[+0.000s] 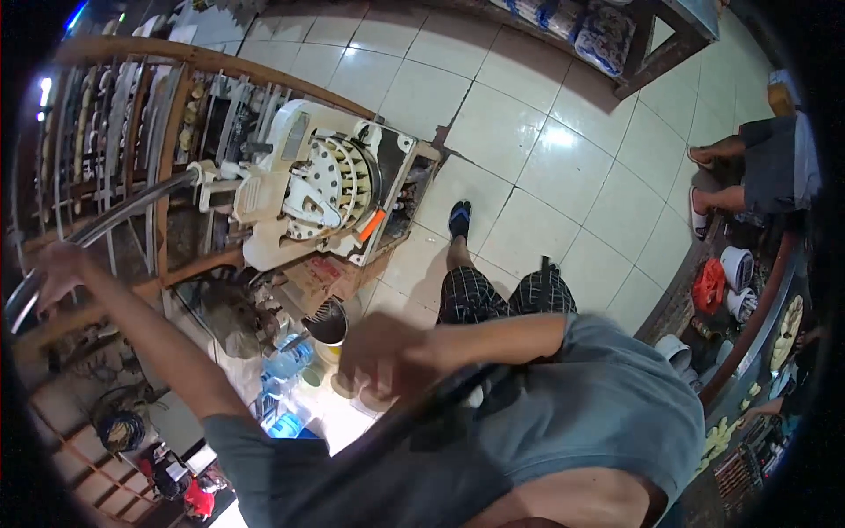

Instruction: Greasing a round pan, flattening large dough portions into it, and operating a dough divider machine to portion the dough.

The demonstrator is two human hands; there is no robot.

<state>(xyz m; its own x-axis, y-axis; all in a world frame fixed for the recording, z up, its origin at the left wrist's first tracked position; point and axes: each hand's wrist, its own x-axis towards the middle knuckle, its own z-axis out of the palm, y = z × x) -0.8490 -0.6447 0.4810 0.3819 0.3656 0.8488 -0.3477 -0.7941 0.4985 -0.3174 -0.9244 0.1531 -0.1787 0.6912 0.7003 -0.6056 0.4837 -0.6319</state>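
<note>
A long shiny metal lever [132,209] slants down and left from a cream-coloured press machine [264,198], which looks like a dough divider. My left hand [63,275] is closed round the lever's far end, with the arm stretched out. On the machine, a round plate with many holes [326,172] faces up, and an orange-gripped handle [372,225] sticks out at its side. My right hand [385,356] is bent in front of my body, smeared by motion. Its fingers cannot be made out, nor whether they hold anything.
Wooden racks [176,132] with trays of pale pieces stand behind the machine. Large water bottles [283,370] and a bucket [329,327] sit below my right hand. At right, another person [766,167] stands near a long table [748,374] with dough pieces and someone's hand.
</note>
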